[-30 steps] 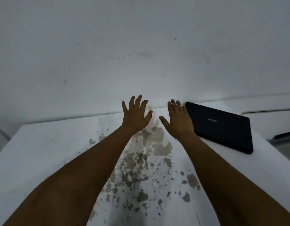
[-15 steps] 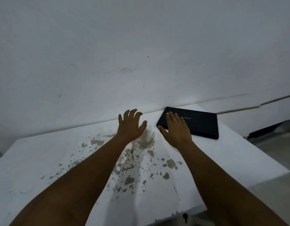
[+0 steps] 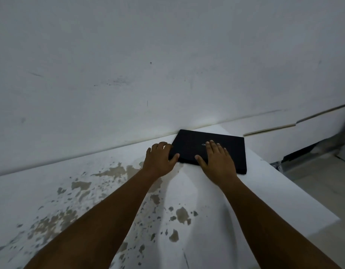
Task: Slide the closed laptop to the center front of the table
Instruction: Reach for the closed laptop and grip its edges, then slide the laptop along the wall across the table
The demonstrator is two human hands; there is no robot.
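Note:
A closed black laptop (image 3: 191,145) lies flat at the far right corner of the white table (image 3: 264,195), close to the wall. My left hand (image 3: 160,160) curls around the laptop's left edge, with the thumb on its near left corner. My right hand (image 3: 218,161) lies flat on the lid, fingers spread, and covers part of the logo and the near edge.
The white tabletop has patches of worn, chipped paint (image 3: 80,191) across its middle and left. A white wall (image 3: 148,65) runs along the table's far edge. The table's right edge drops to a light floor (image 3: 313,191).
Both hands have moved right and forward onto the laptop. The left hand has taken hold of its left edge and the right hand has come down flat on the lid.

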